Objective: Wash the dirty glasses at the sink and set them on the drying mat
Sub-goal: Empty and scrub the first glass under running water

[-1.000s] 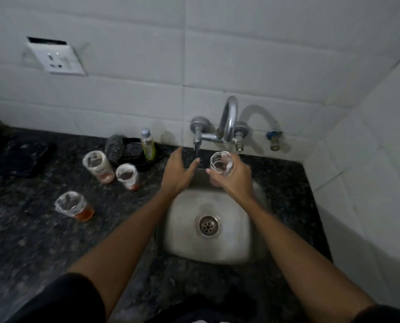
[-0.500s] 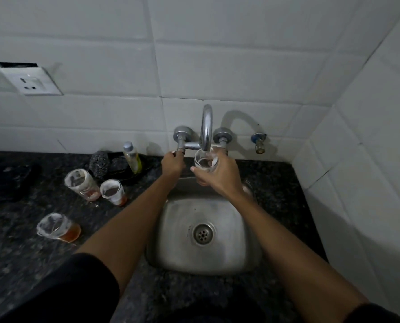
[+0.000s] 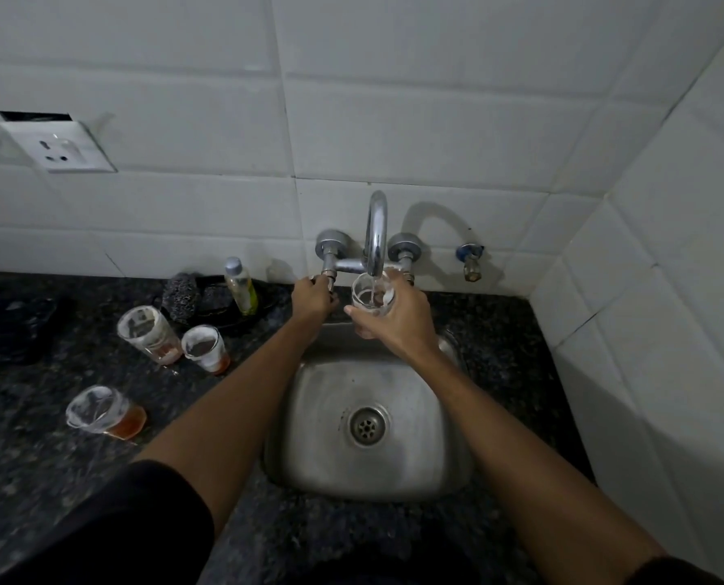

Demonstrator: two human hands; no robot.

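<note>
My right hand (image 3: 394, 316) grips a clear glass (image 3: 368, 294) upright under the chrome tap spout (image 3: 376, 234), and a thin stream of water runs into it. My left hand (image 3: 311, 296) grips the left tap knob (image 3: 328, 275) on the wall. Below both hands lies the small steel sink (image 3: 309, 415) with its drain (image 3: 366, 426). Three dirty glasses with orange residue stand on the dark counter to the left: a tall one (image 3: 147, 333), a short one (image 3: 205, 348) and a nearer one (image 3: 103, 411).
Behind the dirty glasses a dark tray (image 3: 225, 308) holds a steel scrubber (image 3: 179, 293) and a small soap bottle (image 3: 240, 285). A dark mat (image 3: 14, 327) lies at the far left of the granite counter (image 3: 35, 458). White tiled walls close the back and right; a socket (image 3: 58, 147) is on the wall.
My left hand went from open over the sink to the left tap knob and gripped it. The glass rose under the spout, and water now runs into it.
</note>
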